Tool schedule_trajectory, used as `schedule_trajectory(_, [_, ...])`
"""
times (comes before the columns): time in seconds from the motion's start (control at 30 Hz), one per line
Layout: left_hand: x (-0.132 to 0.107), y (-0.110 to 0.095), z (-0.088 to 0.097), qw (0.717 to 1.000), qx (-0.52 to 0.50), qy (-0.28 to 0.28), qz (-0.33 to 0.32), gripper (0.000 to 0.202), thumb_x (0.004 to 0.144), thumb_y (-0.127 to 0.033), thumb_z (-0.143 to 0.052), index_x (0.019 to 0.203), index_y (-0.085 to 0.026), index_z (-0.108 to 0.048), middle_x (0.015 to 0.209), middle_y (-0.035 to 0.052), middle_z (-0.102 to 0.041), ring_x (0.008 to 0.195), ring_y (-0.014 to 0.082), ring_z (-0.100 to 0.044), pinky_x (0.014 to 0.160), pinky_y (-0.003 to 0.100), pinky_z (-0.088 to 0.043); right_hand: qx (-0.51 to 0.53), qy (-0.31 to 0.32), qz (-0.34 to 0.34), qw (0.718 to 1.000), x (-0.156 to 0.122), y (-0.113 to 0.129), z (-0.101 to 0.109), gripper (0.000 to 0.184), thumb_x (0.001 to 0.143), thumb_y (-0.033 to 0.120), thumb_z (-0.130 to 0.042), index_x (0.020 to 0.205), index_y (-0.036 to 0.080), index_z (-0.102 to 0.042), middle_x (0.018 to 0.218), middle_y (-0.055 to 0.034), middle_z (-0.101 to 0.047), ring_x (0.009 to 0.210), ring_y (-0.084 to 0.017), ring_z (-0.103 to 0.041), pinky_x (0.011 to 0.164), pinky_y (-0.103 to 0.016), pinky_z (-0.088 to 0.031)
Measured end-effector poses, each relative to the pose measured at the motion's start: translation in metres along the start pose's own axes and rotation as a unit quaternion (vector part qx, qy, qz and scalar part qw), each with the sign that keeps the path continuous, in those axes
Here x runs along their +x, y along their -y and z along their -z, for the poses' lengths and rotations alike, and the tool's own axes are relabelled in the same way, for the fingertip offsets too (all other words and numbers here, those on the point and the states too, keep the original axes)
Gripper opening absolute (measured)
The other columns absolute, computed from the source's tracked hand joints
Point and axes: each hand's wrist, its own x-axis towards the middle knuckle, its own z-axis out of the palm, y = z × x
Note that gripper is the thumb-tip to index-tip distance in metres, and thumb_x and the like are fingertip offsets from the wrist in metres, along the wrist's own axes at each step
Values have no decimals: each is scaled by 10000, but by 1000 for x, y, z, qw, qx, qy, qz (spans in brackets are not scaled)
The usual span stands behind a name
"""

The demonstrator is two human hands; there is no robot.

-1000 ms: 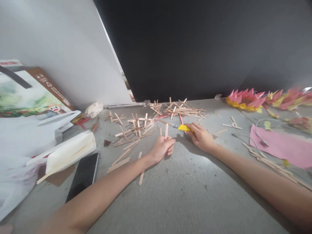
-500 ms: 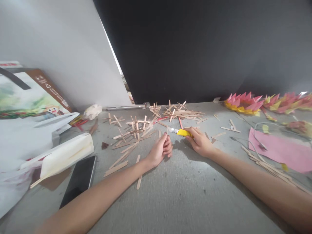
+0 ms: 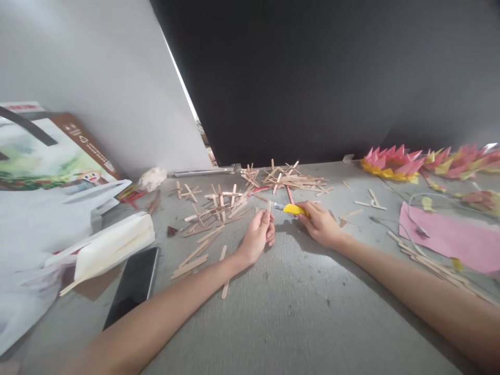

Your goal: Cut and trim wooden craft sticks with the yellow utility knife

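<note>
My left hand (image 3: 258,233) is closed around a small wooden craft stick (image 3: 269,207), whose end points upward above the thumb. My right hand (image 3: 318,224) grips a yellow utility knife (image 3: 295,209). The knife's metal blade points left, toward the stick, with a narrow gap between them. Behind both hands lies a heap of craft sticks (image 3: 304,181), some joined into crosses. More loose craft sticks (image 3: 190,266) are scattered to the left of my left hand.
At the left are a black phone (image 3: 132,281), a white paper container (image 3: 113,247), plastic bags (image 3: 39,224) and a printed box (image 3: 78,148). Pink and yellow paper flowers (image 3: 392,164), a cable (image 3: 416,224) and pink paper (image 3: 449,237) lie on the right. A black panel (image 3: 312,78) stands behind.
The knife has shifted slightly away from the stick, opening a small gap. The stick stands a little more upright in my left hand. The view has moved slightly.
</note>
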Motion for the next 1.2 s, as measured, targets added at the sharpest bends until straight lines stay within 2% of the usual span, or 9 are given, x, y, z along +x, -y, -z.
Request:
schedule_trajectory(0.3, [1,7,4,999,34,-6,-14,495,1001,-710,-618,1042,-249,-443,657,-119,-417,454,61,-334,485,206,-411,-19,11,-11,1000,2,0,-1,245,1127,333,-465,1256,215,-636,1073,-125,-754,963,-295,-700,853,-390,-521])
schedule_trajectory(0.47, [5,9,5,999,29,-32,-18,334,1033,-527,-615,1086,-256,-427,708,-106,-479,448,59,-368,508,229,-444,35,-2,-57,998,0,0,3,289,1131,401,-425,1272,216,-597,1106,-132,-753,976,-296,-706,847,-388,-522])
schedule_trajectory(0.6, [7,8,4,998,38,-45,-27,253,1007,-343,-611,1127,-262,-404,769,-77,-608,457,64,-423,520,236,-469,125,-35,-142,981,6,11,4,356,1107,583,-448,1116,248,-569,863,-34,-698,745,-232,-639,708,-335,-480])
schedule_trajectory(0.77, [6,8,3,996,60,-37,-52,342,1038,-390,-621,1253,-264,-386,892,-33,-699,466,74,-507,548,280,-530,260,11,-189,947,20,21,-4,528,1072,732,-431,849,256,-485,634,39,-559,569,-160,-524,613,-299,-425])
schedule_trajectory(0.87, [3,7,4,995,68,-31,-59,367,1058,-429,-613,1297,-258,-392,899,-29,-700,493,83,-552,579,298,-560,333,45,-184,924,17,21,-8,524,1083,734,-409,979,240,-546,626,57,-569,523,-141,-503,564,-281,-414])
schedule_trajectory(0.97, [0,6,4,996,76,-25,-47,413,1062,-460,-622,1331,-255,-384,931,-15,-719,533,96,-613,599,295,-562,346,57,-162,922,9,19,-11,454,1126,645,-399,1154,224,-569,624,72,-548,526,-132,-510,559,-264,-431])
schedule_trajectory(1.1, [-3,3,4,997,60,-19,-37,506,1046,-512,-654,1374,-249,-373,953,9,-751,563,120,-663,618,301,-558,381,37,-136,914,2,17,-16,452,1150,514,-439,1549,320,-350,970,20,-658,482,-84,-543,483,-243,-450])
schedule_trajectory(1.13, [-4,2,4,998,59,-16,-35,522,1043,-523,-658,1382,-245,-375,965,19,-760,571,125,-672,631,307,-563,380,25,-128,916,2,17,-17,441,1160,496,-412,1568,346,-343,1036,5,-652,470,-72,-550,470,-243,-455])
schedule_trajectory(1.2, [-4,1,3,997,63,-10,-33,549,1045,-533,-659,1409,-235,-375,991,40,-776,591,131,-689,668,320,-576,353,4,-102,930,2,17,-16,361,1175,471,-356,1466,323,-510,996,2,-630,486,-73,-577,505,-254,-493])
